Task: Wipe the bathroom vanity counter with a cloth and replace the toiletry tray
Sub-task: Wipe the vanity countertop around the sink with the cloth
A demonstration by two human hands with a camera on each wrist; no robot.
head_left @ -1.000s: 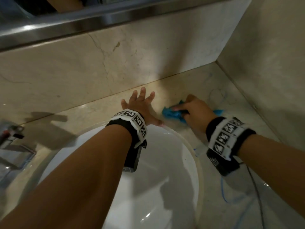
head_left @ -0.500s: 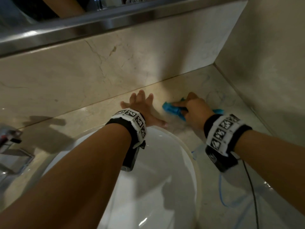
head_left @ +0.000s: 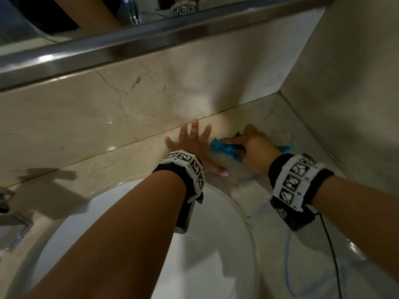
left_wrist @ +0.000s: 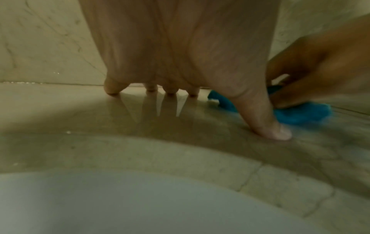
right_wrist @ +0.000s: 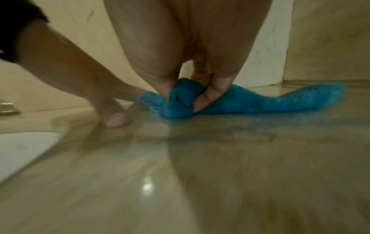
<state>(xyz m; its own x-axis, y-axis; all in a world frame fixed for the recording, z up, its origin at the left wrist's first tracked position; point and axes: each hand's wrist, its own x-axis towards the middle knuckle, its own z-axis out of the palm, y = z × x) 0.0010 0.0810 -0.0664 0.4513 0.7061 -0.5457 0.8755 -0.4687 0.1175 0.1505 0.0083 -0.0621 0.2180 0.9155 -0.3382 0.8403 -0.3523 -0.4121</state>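
Right hand (head_left: 255, 147): fingers bunched round blue cloth (right_wrist: 180, 102), pinching it against worktop (head_left: 248, 190).
Left hand (head_left: 192, 145): spread flat, bracing beside cloth.
Cloth: behind sink (head_left: 248, 223), near corner.
Tray: not visible.
Advice: flatten cloth; overlap strokes into corner.

Hands: two, a left hand (head_left: 194, 145) and a right hand (head_left: 254, 147). Wristbands: two, left (head_left: 185, 167) and right (head_left: 298, 180). Cloth (head_left: 224, 147): one, blue. Basin (head_left: 216, 255): one, white. Counter (head_left: 97, 169): one, marble. Tap (head_left: 8, 212): one, partly in view at the left edge. Cables: two, one black (head_left: 332, 255) and one blue (head_left: 287, 255).
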